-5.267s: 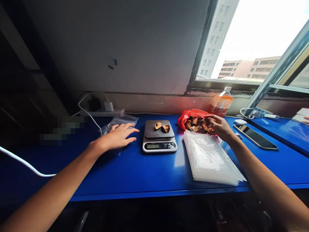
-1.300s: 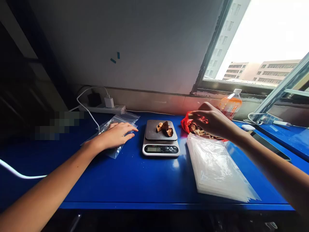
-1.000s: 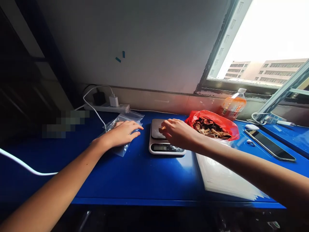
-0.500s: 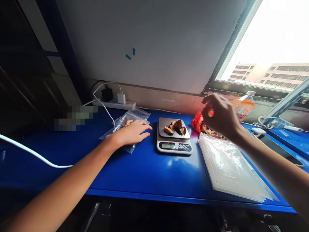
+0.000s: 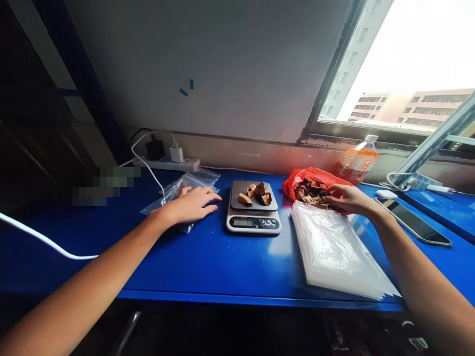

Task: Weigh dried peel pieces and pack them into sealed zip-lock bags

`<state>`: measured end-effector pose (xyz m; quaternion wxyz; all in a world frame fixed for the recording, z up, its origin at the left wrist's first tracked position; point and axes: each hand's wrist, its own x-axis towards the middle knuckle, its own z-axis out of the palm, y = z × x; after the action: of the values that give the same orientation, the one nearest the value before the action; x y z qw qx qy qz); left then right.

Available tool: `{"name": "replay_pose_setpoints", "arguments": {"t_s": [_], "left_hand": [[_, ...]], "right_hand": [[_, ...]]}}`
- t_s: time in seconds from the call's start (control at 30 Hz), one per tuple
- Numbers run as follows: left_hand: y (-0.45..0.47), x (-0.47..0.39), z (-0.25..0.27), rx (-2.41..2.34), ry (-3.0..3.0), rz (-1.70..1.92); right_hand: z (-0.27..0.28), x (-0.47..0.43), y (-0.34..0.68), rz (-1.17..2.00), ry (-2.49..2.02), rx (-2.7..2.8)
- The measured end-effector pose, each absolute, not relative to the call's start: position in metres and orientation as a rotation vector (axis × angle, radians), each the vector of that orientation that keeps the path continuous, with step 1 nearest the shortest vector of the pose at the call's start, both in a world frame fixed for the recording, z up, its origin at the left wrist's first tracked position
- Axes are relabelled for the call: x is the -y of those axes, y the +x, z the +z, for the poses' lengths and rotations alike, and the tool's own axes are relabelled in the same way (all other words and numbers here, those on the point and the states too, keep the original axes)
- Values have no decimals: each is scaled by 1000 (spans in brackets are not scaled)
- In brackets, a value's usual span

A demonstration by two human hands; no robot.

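My left hand (image 5: pixel 191 204) lies flat with fingers spread on some clear zip-lock bags (image 5: pixel 178 187). To its right stands a digital kitchen scale (image 5: pixel 253 217), its display lit. Several dried brown pieces (image 5: pixel 265 199) rest on the steel plate of the scale. Farther right is an open red plastic bag (image 5: pixel 300 177) full of dried brown slices (image 5: pixel 309 192). My right hand (image 5: pixel 347 198) reaches over the bag's right side, thumb and fingers curled around a slice among the others. Its fingertips are partly lost against the dark slices.
A stack of clear plastic bags (image 5: pixel 334 247) lies in front of the red bag. Behind stands an orange-labelled bottle (image 5: pixel 358 160). A phone (image 5: pixel 415 222) lies at the right. A power strip (image 5: pixel 189 163) with chargers sits against the wall; a white cable (image 5: pixel 48 241) crosses the left side.
My right hand has come down from above the red bag to the slices in it. My left hand stays on the zip-lock bags. The whole view has shifted slightly.
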<state>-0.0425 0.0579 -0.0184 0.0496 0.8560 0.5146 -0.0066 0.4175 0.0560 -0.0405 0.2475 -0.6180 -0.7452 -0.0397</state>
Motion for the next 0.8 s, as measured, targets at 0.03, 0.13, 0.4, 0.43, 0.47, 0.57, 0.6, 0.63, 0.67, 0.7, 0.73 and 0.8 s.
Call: {"name": "replay_pose_setpoints", "arguments": {"t_s": [0.03,0.13,0.4,0.43,0.47,0.57,0.6,0.63,0.67,0.7,0.73,0.8], "left_hand": [[-42,-58,-18,-1579,2611,-28],[-40,-59,-18,-1614,2621,-48],[-45,-63,-22,-1599,2649,-43],[-46,-63,-22,-1595,2643,-38],[-46,-62,-21,-1586,2636,-37],[-42,-57,-18,-1573,2621,-36],[-41,-55,-17,-1569,2619,-36],[-40,-54,-17,-1565,2617,-35],[-39,-53,-16,-1562,2616,-33],[-39,-53,-16,-1560,2614,-32],[-39,-54,-16,-1561,2611,-32],[-40,-56,-16,-1573,2603,-35]], "right_hand": [[-43,-57,418,-79,-1713,2035],[-47,-60,421,-23,-1775,2012],[-50,-57,417,23,-1756,1912],[-50,-57,416,25,-1741,1901],[-51,-57,416,26,-1728,1884],[-50,-57,417,5,-1724,1797],[-49,-58,418,-8,-1738,1772],[-49,-58,420,-21,-1758,1752],[-48,-57,422,-32,-1782,1739],[-47,-57,425,-40,-1806,1735],[-47,-56,428,-44,-1828,1736],[-47,-54,434,-38,-1870,1754]]}}
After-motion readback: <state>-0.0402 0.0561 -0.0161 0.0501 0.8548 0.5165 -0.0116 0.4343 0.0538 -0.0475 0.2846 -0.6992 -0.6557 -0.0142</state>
